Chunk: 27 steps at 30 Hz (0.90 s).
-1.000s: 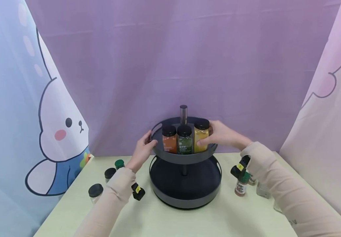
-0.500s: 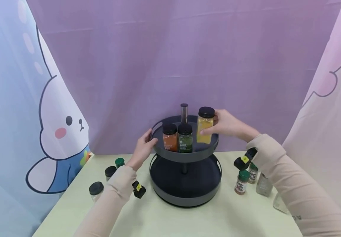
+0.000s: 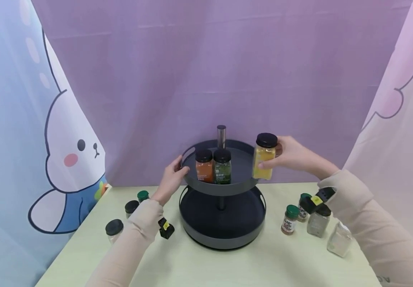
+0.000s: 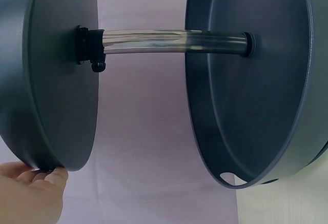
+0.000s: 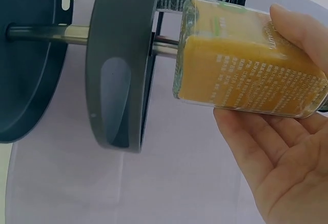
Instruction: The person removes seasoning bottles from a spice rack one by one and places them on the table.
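Note:
My right hand grips a glass spice jar of yellow powder with a black lid, thumb on one side and fingers on the other. The jar is raised at the right edge of the upper tray of a dark two-tier rack. In the right wrist view the yellow jar is clear of the tray wall. My left hand holds the upper tray's left rim. An orange spice jar and a green herb jar stand side by side on that tray.
The lower tray stands on the pale table. Right of it are a green-lidded jar, another behind, a black-lidded jar and a pale jar. Several jars, one black-lidded, stand left. A purple cloth hangs behind.
My right hand has lifted the yellow jar from beside the green jar on the upper tray and carried it right, to the tray's edge. My left hand has stayed at the rim.

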Each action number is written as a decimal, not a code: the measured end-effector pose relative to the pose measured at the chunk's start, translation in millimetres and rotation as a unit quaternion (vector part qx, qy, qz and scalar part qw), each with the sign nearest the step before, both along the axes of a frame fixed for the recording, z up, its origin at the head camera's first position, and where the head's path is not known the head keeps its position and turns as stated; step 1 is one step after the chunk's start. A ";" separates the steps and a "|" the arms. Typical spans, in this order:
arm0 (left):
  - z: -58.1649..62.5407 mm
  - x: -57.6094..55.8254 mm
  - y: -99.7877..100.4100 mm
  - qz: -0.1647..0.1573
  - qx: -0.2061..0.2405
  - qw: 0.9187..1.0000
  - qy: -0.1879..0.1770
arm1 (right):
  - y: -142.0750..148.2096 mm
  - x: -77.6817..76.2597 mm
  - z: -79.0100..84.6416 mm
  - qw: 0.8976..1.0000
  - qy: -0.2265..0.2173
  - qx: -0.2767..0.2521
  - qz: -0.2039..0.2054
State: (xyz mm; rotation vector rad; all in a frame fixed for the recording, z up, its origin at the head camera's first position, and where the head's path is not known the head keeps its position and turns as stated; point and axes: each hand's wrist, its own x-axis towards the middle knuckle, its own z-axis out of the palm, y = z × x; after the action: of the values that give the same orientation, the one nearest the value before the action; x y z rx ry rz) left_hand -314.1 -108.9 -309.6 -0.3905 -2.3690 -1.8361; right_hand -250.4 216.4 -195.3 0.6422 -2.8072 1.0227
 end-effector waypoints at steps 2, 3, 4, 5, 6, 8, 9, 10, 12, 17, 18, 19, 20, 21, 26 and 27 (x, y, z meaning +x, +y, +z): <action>-0.1 0.1 0.3 -0.001 0.001 1.000 -0.001 | 5.0 2.9 -2.4 1.000 0.008 0.006 -0.004; 0.0 0.2 0.4 -0.001 0.001 1.000 -0.002 | 7.2 4.0 -3.8 1.000 0.011 0.008 -0.006; 0.0 0.4 0.4 0.000 0.002 1.000 -0.003 | 9.2 4.8 -5.4 1.000 0.015 0.011 -0.007; 0.0 0.6 0.4 -0.001 0.002 1.000 -0.003 | 11.0 5.6 -7.1 1.000 0.017 0.011 -0.008; 0.0 0.6 0.4 -0.001 0.003 1.000 -0.004 | 12.7 6.2 -9.1 1.000 0.020 0.013 -0.009; 0.2 1.1 0.6 0.002 0.003 1.000 -0.005 | 16.2 7.1 -13.5 1.000 0.024 0.014 -0.011; 0.5 1.5 0.7 0.002 0.003 1.000 -0.006 | 17.9 7.5 -15.7 1.000 0.025 0.014 -0.011; 0.6 1.4 0.9 0.002 0.003 1.000 -0.005 | 19.6 8.2 -18.1 1.000 0.025 0.015 -0.012; 0.9 1.4 1.1 0.000 0.003 1.000 -0.005 | 23.2 10.2 -22.8 1.000 0.024 0.016 -0.012; 0.5 1.3 0.2 0.001 0.006 1.000 -0.002 | 31.8 16.4 -37.4 1.000 0.009 0.019 -0.009; 0.4 1.3 0.0 0.002 0.007 1.000 -0.002 | 33.5 17.6 -40.7 1.000 0.007 0.020 -0.008; 0.4 1.5 0.0 0.003 0.008 1.000 -0.001 | 35.2 18.8 -44.2 1.000 0.006 0.020 -0.009; 0.1 1.5 -0.1 0.002 0.008 1.000 -0.001 | 36.9 20.0 -47.6 1.000 0.004 0.020 -0.008; 0.0 1.6 0.0 0.000 0.008 1.000 -0.001 | 38.8 20.8 -51.3 1.000 0.005 0.020 -0.006; -1.7 0.8 1.0 -0.002 0.013 1.000 0.000 | 48.9 25.3 -69.4 1.000 0.015 0.022 -0.002; -1.8 0.8 1.3 -0.001 0.014 1.000 -0.001 | 51.0 26.5 -72.9 1.000 0.017 0.021 -0.002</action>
State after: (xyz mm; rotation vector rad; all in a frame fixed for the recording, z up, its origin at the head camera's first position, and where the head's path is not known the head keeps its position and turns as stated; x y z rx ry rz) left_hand -313.3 -107.7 -311.4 -0.3891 -2.3416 -1.8688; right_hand -223.9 267.4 -268.2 0.6511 -2.8063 0.9441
